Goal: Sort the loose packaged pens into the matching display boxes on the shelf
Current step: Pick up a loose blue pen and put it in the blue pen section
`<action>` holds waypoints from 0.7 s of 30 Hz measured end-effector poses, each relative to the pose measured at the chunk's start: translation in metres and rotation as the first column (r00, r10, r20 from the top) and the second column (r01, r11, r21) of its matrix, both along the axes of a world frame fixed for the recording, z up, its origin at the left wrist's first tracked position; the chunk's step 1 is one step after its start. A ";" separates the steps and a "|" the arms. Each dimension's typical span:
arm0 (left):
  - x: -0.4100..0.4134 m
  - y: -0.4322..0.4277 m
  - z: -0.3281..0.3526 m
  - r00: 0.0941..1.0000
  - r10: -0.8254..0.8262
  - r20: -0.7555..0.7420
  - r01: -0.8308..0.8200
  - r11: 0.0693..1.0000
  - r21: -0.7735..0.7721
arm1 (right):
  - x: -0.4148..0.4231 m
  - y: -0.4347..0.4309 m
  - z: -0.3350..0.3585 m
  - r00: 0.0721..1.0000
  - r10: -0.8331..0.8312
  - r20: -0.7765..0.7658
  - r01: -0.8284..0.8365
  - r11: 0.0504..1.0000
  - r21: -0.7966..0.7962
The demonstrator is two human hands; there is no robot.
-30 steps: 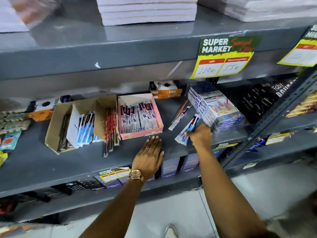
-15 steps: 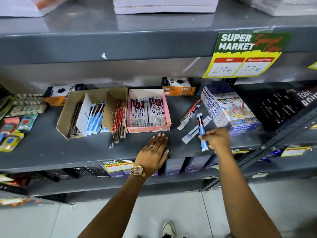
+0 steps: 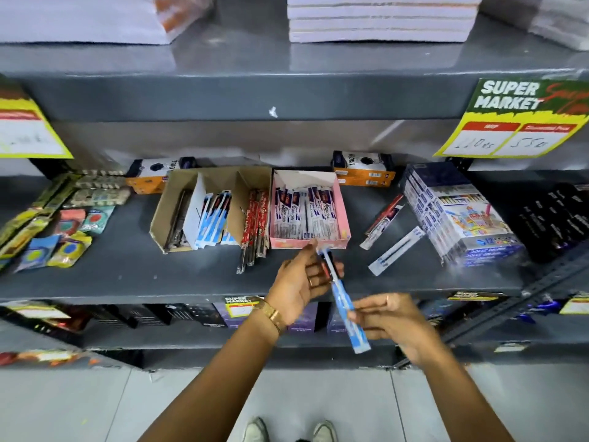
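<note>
A blue-and-white packaged pen is held in front of the shelf edge by both hands. My left hand pinches its upper end, my right hand grips its lower half. Behind them a pink display box holds white-and-navy pen packs. Left of it a brown cardboard box with dividers holds blue packs and dark pens; red packs lean at its right side. Two loose packs lie on the shelf: a red-ended one and a navy-and-white one.
The grey metal shelf also carries crayon boxes at the right, orange-and-white boxes at the back, and small colourful packets at the left. A higher shelf with paper stacks overhangs. Price signs hang from it.
My right hand lifted the blue pack off the shelf and drew it toward me. My left hand left the shelf surface and took hold of the pack's upper end.
</note>
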State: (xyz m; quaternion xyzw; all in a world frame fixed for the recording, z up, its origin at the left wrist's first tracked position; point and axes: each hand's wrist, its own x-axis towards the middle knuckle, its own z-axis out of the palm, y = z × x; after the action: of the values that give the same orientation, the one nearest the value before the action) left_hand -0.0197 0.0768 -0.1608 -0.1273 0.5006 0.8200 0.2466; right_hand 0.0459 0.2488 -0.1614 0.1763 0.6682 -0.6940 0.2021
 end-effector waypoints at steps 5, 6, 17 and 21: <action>0.005 -0.041 0.000 0.993 -0.083 0.083 0.082 0.996 0.014 | 0.009 -0.030 -0.009 0.997 0.045 0.067 -0.047 0.999 0.020; 0.006 -0.046 0.000 0.993 -0.073 0.096 0.072 0.997 0.016 | 0.010 -0.034 -0.010 0.996 0.051 0.073 -0.052 0.998 0.020; 0.003 -0.110 0.017 0.997 0.057 -0.054 -0.059 0.998 -0.028 | -0.011 -0.093 0.016 0.984 0.177 -0.004 -0.177 0.984 0.025; 0.008 -0.153 0.008 0.862 0.335 -0.381 -0.442 0.865 -0.240 | -0.043 -0.140 0.034 0.977 0.138 -0.164 -0.130 0.990 0.061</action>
State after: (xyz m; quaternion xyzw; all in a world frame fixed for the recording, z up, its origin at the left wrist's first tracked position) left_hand -0.0116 -0.0761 -0.1530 -0.1274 0.6234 0.7706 -0.0361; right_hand 0.0033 0.1086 -0.1277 0.0768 0.7102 -0.6743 0.1872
